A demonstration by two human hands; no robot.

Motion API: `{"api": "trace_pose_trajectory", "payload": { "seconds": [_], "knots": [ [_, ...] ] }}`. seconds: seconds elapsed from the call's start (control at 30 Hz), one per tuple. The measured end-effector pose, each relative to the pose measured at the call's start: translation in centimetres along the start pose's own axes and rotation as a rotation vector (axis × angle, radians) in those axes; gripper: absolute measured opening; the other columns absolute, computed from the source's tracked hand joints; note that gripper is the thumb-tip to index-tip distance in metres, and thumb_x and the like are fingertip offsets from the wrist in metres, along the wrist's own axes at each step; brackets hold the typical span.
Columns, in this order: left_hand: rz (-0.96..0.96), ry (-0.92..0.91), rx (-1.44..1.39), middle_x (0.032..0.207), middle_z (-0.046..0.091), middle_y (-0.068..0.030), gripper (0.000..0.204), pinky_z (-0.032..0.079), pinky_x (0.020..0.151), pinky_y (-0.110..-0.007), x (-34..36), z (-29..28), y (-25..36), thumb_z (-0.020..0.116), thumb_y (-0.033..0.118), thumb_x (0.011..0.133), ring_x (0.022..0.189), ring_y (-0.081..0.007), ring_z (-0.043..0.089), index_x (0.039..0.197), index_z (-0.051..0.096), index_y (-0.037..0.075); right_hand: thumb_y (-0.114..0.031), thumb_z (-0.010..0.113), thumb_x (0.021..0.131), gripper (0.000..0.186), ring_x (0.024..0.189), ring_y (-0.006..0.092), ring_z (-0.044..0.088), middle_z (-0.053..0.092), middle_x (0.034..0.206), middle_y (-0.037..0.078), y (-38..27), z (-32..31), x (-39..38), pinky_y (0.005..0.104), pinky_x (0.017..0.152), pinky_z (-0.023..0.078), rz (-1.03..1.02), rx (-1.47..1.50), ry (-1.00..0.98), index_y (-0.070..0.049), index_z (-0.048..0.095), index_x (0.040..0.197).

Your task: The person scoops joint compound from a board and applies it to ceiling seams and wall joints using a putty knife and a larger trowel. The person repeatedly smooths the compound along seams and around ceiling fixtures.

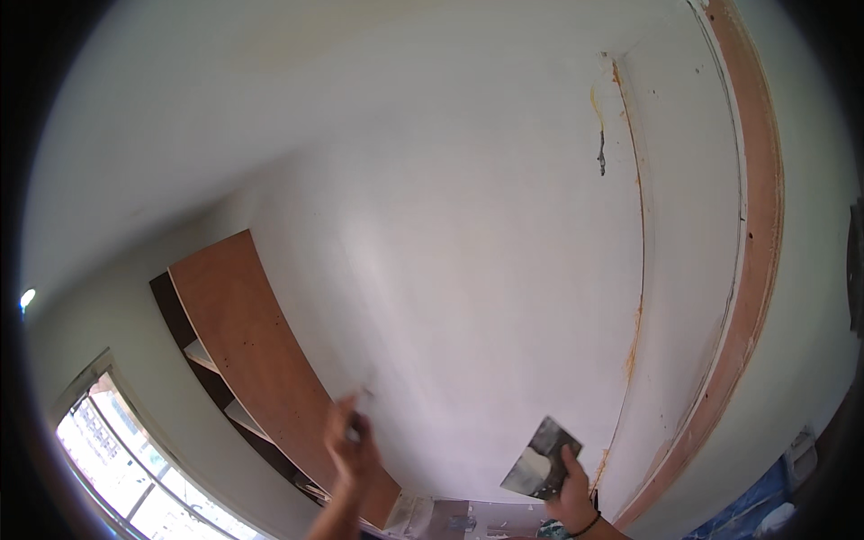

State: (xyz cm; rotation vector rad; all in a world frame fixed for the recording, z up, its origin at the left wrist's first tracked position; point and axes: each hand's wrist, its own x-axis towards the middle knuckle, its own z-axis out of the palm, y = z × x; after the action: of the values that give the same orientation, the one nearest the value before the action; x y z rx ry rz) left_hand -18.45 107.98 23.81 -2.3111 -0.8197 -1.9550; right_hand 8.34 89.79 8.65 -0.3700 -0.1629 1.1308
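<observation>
My left hand is raised close to the white wall, its fingers closed round a small tool with a dark handle. Its thin tip is blurred against the wall; it looks like a putty knife. Lower and to the right, my right hand grips a flat, square, grey metal putty plate by its edge, thumb on top. A lump of white putty lies on the plate, among dark smears. A dark band circles my right wrist.
A reddish-brown wooden cabinet panel with open shelves stands left of the wall. A bright window is at lower left. An orange-stained crack and a wooden frame strip run down the right. Blue sheeting lies at lower right.
</observation>
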Motion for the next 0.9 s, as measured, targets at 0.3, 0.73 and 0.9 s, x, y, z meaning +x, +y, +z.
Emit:
{"api": "trace_pose_trajectory", "payload": {
  "seconds": [0.3, 0.73, 0.9],
  "knots": [
    [0.017, -0.714, -0.747, 0.151, 0.046, -0.0192, 0.057, 0.035, 0.118, -0.048, -14.4, 8.6, 6.9, 0.064, 0.016, 0.095, 0.140, -0.0338, 0.044, 0.150, 0.050, 0.008, -0.036, 0.052, 0.105, 0.041, 0.098, 0.0300, 0.073, 0.073, 0.111, 0.014, 2.1, -7.6, 2.2, 0.0416, 0.090, 0.060, 0.436, 0.286, -0.015, 0.001, 0.062, 0.122],
    [-1.142, -0.013, -0.962, 0.113, 0.069, -0.0088, 0.031, 0.055, 0.085, -0.033, -10.6, 9.1, 6.0, 0.058, 0.024, 0.106, 0.096, -0.0161, 0.066, 0.122, 0.061, -0.003, -0.038, 0.053, 0.107, 0.044, 0.116, 0.0235, 0.066, 0.066, 0.130, 0.008, -4.9, 2.8, 2.5, 0.0411, 0.101, 0.052, -0.426, -0.108, 0.043, -0.006, 0.055, 0.136],
    [-1.257, -0.247, -1.161, 0.115, 0.069, -0.0087, 0.028, 0.054, 0.087, -0.031, -10.6, 8.2, 8.4, 0.062, 0.019, 0.104, 0.099, -0.0148, 0.066, 0.124, 0.062, 0.000, -0.042, 0.051, 0.107, 0.048, 0.118, 0.0225, 0.065, 0.063, 0.133, 0.009, -3.8, 6.0, 3.2, 0.0391, 0.102, 0.053, -0.564, -0.222, 0.027, -0.005, 0.051, 0.138]
  ]
}}
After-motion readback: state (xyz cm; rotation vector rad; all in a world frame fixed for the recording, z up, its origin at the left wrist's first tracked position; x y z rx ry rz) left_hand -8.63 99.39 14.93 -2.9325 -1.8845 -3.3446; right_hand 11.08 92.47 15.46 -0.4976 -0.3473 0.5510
